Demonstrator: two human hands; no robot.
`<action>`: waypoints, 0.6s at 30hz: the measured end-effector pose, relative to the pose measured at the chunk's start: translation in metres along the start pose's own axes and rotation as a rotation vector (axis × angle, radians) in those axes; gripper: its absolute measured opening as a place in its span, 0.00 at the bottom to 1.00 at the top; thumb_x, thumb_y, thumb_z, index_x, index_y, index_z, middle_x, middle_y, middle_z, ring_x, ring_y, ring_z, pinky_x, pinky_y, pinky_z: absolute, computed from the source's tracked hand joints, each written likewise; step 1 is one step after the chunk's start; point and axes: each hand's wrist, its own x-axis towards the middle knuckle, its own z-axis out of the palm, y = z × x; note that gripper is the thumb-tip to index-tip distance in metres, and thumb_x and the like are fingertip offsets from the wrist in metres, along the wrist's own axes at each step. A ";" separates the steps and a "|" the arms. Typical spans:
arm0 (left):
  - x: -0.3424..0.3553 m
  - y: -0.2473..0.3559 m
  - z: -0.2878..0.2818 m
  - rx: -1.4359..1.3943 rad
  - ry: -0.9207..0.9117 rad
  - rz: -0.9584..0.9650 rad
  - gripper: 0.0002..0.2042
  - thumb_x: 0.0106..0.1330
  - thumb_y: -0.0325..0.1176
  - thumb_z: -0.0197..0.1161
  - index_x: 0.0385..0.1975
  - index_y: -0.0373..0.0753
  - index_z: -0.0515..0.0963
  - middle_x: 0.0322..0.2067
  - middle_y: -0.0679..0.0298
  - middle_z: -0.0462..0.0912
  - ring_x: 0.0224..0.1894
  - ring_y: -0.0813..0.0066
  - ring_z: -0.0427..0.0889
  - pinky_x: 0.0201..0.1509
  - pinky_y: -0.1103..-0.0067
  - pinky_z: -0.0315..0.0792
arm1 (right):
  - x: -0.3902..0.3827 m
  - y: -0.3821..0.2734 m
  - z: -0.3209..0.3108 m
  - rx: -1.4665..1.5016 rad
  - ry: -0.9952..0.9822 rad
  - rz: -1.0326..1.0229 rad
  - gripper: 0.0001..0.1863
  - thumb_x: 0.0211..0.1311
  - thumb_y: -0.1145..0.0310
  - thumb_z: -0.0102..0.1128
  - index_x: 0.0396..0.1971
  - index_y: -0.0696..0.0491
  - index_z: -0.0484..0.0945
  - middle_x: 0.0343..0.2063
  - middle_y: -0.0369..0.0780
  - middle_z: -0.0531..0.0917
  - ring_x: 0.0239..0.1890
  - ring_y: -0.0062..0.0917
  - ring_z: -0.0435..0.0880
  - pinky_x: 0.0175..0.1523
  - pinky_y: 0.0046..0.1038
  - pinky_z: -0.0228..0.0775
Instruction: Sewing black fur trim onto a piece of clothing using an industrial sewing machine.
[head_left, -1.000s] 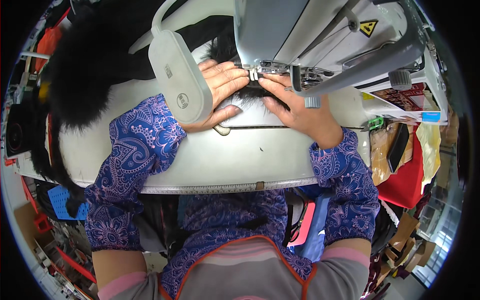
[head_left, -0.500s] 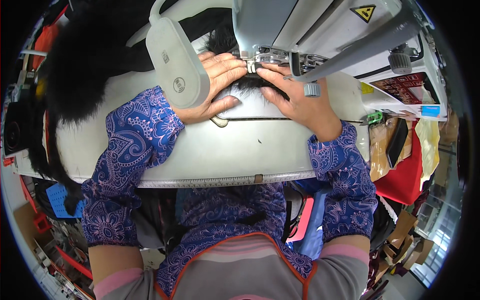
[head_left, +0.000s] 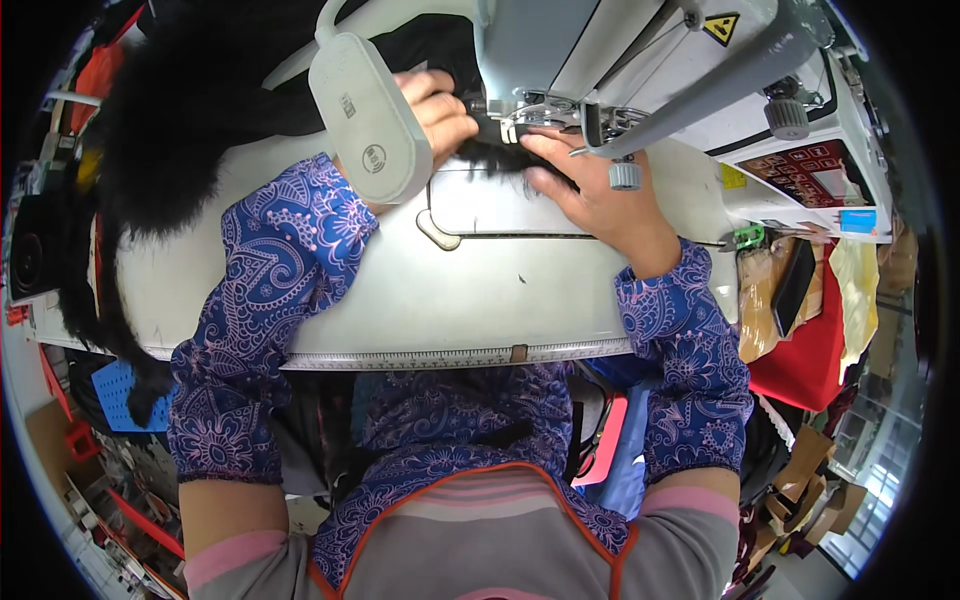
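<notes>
Black furry fabric [head_left: 492,156] lies beneath the presser foot [head_left: 509,131] of a white and grey sewing machine [head_left: 530,50]. On the left of the needle area, my left hand [head_left: 438,108] has its fingers curled closed on the black fabric; a grey rounded panel [head_left: 368,120] hides part of that hand. My right hand [head_left: 608,195] rests to the right of the foot, its index finger stretched along the fabric and its thumb apart. The fabric's bulk [head_left: 160,140] spreads over the left side of the table.
A ruler strip [head_left: 450,358] runs along the near edge of the white table [head_left: 480,290]. The machine's control panel [head_left: 812,178] is at the right, above red cloth [head_left: 800,370] and a plastic-wrapped packet [head_left: 765,290]. Scissors [head_left: 597,430] lie by a pink item below the table edge.
My left hand has gone from lying flat to curled fingers and moved slightly up. More black fabric now shows beside the foot. The right hand has barely moved.
</notes>
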 end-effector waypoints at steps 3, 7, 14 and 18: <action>-0.002 0.016 -0.004 -0.118 -0.060 0.113 0.13 0.47 0.30 0.68 0.35 0.41 0.82 0.36 0.66 0.82 0.48 0.64 0.80 0.51 0.68 0.74 | -0.004 -0.002 0.000 0.086 0.018 -0.098 0.16 0.54 0.64 0.68 0.45 0.47 0.82 0.47 0.35 0.84 0.47 0.29 0.82 0.51 0.32 0.74; 0.002 0.025 -0.011 -0.135 -0.122 0.136 0.14 0.42 0.33 0.71 0.31 0.41 0.80 0.33 0.65 0.81 0.49 0.65 0.80 0.52 0.68 0.73 | -0.005 -0.009 0.006 0.299 0.093 -0.252 0.17 0.46 0.74 0.71 0.40 0.56 0.82 0.43 0.41 0.82 0.48 0.37 0.81 0.52 0.34 0.75; -0.015 0.016 -0.013 -0.024 -0.040 0.027 0.11 0.43 0.30 0.68 0.29 0.42 0.81 0.32 0.67 0.81 0.46 0.65 0.81 0.49 0.68 0.74 | -0.002 -0.021 0.000 0.219 0.074 -0.193 0.17 0.46 0.75 0.70 0.39 0.56 0.82 0.43 0.39 0.82 0.47 0.34 0.81 0.50 0.33 0.75; -0.008 0.017 -0.013 -0.143 -0.018 0.194 0.09 0.43 0.29 0.63 0.28 0.39 0.80 0.37 0.65 0.83 0.50 0.65 0.82 0.50 0.69 0.78 | -0.001 -0.020 -0.002 0.225 0.046 -0.241 0.15 0.46 0.76 0.69 0.37 0.57 0.81 0.44 0.39 0.83 0.48 0.32 0.82 0.51 0.32 0.75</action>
